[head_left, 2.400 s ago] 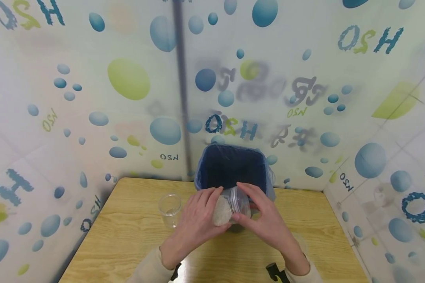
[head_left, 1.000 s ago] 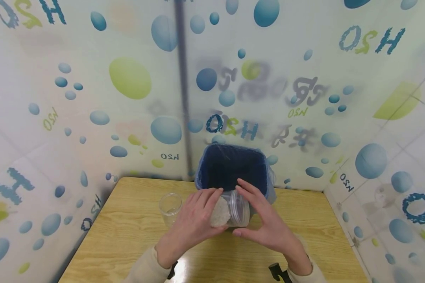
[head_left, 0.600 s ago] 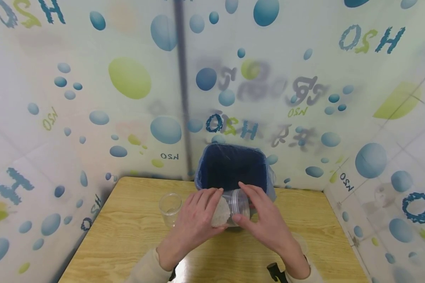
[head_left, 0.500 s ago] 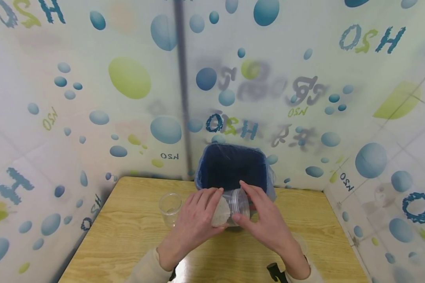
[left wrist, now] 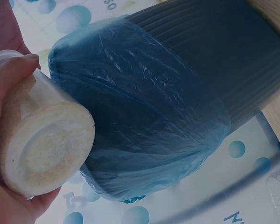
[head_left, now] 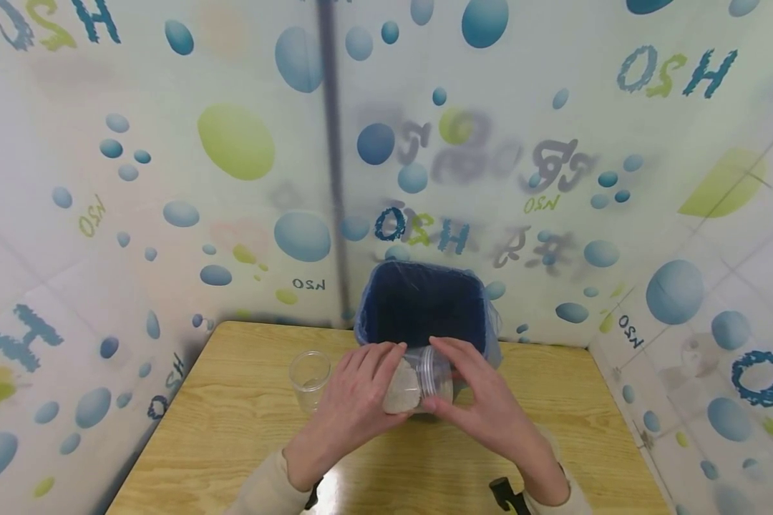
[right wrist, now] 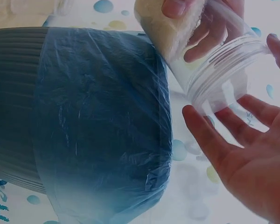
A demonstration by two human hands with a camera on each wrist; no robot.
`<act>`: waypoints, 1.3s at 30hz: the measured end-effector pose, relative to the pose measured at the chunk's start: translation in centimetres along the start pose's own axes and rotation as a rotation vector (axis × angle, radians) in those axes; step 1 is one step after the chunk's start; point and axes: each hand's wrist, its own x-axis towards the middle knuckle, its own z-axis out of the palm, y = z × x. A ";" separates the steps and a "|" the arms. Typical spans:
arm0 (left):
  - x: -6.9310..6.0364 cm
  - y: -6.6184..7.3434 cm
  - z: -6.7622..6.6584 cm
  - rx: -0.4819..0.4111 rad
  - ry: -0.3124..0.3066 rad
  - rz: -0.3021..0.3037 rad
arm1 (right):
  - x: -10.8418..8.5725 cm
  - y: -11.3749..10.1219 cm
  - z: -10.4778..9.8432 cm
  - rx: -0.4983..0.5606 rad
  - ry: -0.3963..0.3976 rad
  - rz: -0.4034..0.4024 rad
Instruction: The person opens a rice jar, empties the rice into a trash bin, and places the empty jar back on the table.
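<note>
A clear jar point(head_left: 402, 386) lies on its side in the air, by the near rim of the bin. White, grainy stuff that looks like rice partly fills it. My left hand point(head_left: 354, 393) grips the jar's body, and its base shows in the left wrist view. At the other end, the thumb and fingers of my right hand point(head_left: 489, 400) are round the clear ribbed screw lid point(right wrist: 228, 70). Behind the jar stands a bin point(head_left: 486, 315) with a blue bag liner point(left wrist: 144, 98) folded over its rim.
A second clear jar point(head_left: 310, 379) stands upright on the wooden table point(head_left: 232, 400), left of my left hand. A patterned curtain point(head_left: 232, 236) closes in the table at the back and sides. Black straps point(head_left: 505, 493) sit at my wrists.
My right hand was on the lid, came off it with fingers spread about a second ago, then took hold again. Since then its fingers have shifted slightly on the lid. My left hand stays put.
</note>
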 end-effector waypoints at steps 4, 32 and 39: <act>-0.1 -0.1 -0.1 -0.007 -0.009 0.003 | -0.2 0.3 -0.2 0.012 -0.017 -0.050; -0.8 -0.1 -0.1 -0.148 0.001 -0.081 | -0.3 0.1 0.0 -0.009 -0.021 -0.080; -1.1 0.3 0.4 -0.097 0.057 -0.094 | 0.0 -0.8 0.6 -0.087 0.080 0.067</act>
